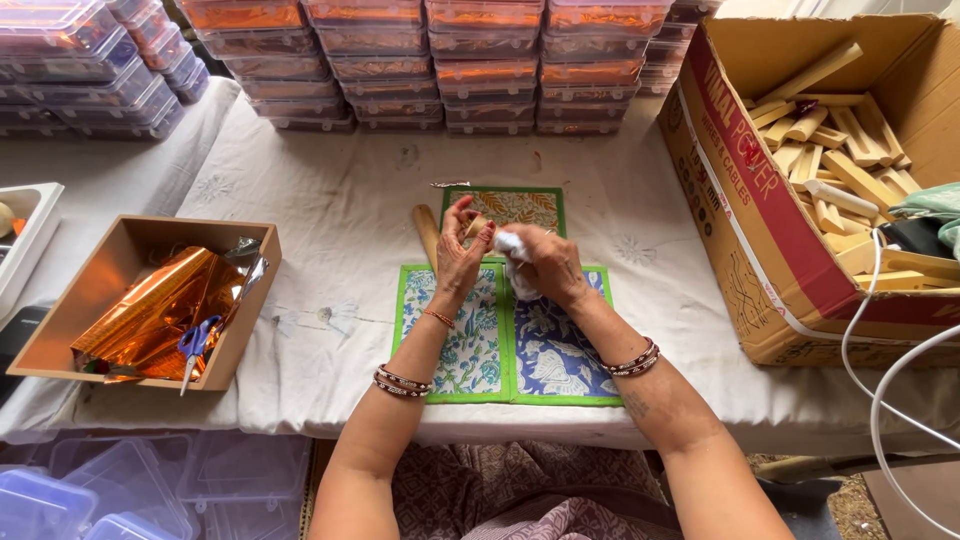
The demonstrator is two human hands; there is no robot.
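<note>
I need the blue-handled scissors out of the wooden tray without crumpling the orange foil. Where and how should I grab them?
Take the scissors by the blue handle loops, which lie uppermost on the orange foil near the front right of the wooden tray. Come from above: the blades point toward the tray's near edge, so a straight lift by the loops probably disturbs the foil least.

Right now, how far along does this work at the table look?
Looks done: stacks of closed plastic boxes with orange contents line the back of the table. In hand: the left hand holds a small wooden piece while the right hand presses a white cloth against it, above the printed mats. Probably left: the cardboard box holds many wooden pieces, and orange foil with scissors sits in a tray.
</note>
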